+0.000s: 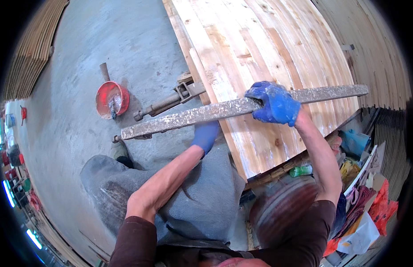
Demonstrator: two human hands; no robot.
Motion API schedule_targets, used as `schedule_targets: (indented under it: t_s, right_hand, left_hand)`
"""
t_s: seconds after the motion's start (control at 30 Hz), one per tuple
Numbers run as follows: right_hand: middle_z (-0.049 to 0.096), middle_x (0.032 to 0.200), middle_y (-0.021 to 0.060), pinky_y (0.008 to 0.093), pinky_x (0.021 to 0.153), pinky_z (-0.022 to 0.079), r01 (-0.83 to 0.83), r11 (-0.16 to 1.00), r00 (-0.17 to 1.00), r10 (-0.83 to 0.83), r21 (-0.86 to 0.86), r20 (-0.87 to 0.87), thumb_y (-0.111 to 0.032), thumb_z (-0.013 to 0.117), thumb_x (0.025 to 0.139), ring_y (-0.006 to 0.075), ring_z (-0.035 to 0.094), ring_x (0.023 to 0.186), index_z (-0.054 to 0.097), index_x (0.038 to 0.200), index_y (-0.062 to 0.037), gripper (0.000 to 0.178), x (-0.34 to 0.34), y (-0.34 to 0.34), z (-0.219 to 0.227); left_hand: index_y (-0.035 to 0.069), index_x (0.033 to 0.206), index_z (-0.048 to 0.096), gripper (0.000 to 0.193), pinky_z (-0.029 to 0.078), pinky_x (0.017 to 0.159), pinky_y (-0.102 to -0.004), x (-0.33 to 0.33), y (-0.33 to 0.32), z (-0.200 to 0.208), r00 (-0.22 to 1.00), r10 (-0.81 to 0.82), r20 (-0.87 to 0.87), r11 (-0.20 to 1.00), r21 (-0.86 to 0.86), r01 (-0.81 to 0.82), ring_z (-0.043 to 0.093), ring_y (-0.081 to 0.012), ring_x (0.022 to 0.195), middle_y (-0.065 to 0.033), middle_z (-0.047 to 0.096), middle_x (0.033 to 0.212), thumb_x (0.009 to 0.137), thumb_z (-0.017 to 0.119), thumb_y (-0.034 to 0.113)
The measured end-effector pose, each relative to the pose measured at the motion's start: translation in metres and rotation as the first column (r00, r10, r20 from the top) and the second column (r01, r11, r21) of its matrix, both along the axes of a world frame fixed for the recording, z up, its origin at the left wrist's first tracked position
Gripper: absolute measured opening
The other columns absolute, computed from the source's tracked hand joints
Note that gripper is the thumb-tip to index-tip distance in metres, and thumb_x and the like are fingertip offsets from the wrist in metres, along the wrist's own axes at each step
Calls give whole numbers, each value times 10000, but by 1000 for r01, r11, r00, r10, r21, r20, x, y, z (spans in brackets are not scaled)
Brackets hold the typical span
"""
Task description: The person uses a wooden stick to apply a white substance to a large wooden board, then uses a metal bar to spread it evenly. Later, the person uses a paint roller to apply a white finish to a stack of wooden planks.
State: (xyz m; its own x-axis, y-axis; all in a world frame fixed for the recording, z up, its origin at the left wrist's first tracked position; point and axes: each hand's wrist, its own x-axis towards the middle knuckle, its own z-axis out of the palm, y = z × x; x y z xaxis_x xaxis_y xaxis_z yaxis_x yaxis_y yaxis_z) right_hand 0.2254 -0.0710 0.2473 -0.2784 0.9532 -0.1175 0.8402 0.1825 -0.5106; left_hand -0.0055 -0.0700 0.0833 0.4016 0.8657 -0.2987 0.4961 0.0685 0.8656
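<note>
A long metal bar clamp [193, 115], spattered with whitish residue, lies slantwise across the wooden panel [242, 58] and juts out past its left edge. My right hand [275, 103], in a blue glove, is closed around the bar's middle above the panel. Below the bar, beside the panel's left edge, is my left hand [206, 135], also gloved in blue. Its fingers are hidden behind the bar, so I cannot tell what they touch. A second clamp [173, 101] with a threaded screw sticks out from the panel's left edge, just beyond the bar.
A red bucket [113, 99] with pale residue and a handled tool stands on the grey floor [81, 66]. Corrugated-looking stacks [35, 49] rise at the far left. Bags and clutter [360, 200] lie at the right, near a round reddish-brown object [284, 211].
</note>
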Motion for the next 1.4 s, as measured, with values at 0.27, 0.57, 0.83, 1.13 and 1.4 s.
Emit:
schedule_targets:
  t_s: [0.27, 0.57, 0.83, 1.13, 1.4]
  right_hand:
    - [657, 990, 151, 415, 839, 508, 42, 989, 999, -39, -144, 21, -225, 670, 662, 326, 635, 935, 682, 1014, -44, 396, 14, -5, -12]
    - [651, 1031, 136, 413, 918, 470, 29, 1000, 994, -29, 6, 109, -186, 696, 661, 324, 601, 1004, 672, 1080, -71, 435, 26, -2, -31]
    - [643, 1091, 148, 436, 982, 423, 12, 999, 984, -19, 40, 180, -143, 692, 654, 341, 580, 1054, 651, 1144, -78, 495, 23, -2, -36]
    - [649, 1081, 123, 429, 982, 411, 137, 990, 923, -120, -21, 366, -121, 643, 691, 324, 580, 1047, 661, 1109, -110, 418, 42, 1, -26]
    - [663, 1053, 74, 411, 975, 405, 191, 974, 894, -223, 119, 388, -138, 680, 722, 269, 593, 1048, 684, 1064, -152, 343, 48, -10, -41]
  left_hand:
    - [53, 1066, 604, 161, 491, 717, -343, -4, -16, -19, 840, 377, 390, 874, -451, -183, 591, -191, 815, -64, 629, 968, 914, 571, 92]
    - [53, 1080, 625, 195, 543, 700, -331, -18, -8, 23, 707, 638, 305, 515, -851, -98, 644, -210, 771, -77, 659, 931, 900, 581, 113]
    - [41, 1117, 619, 243, 538, 814, -398, -35, -6, 12, 631, 679, 375, 393, -912, 119, 657, -266, 904, -113, 661, 1046, 900, 601, 148]
    - [16, 1157, 612, 307, 525, 802, -311, -59, 26, 99, 903, 175, 392, 578, -784, 228, 663, -213, 927, -93, 677, 1080, 982, 535, 256]
    - [10, 1050, 651, 322, 529, 737, -401, -41, 108, 143, 810, -474, -346, 786, 247, 566, 685, -345, 848, -257, 656, 865, 938, 559, 297]
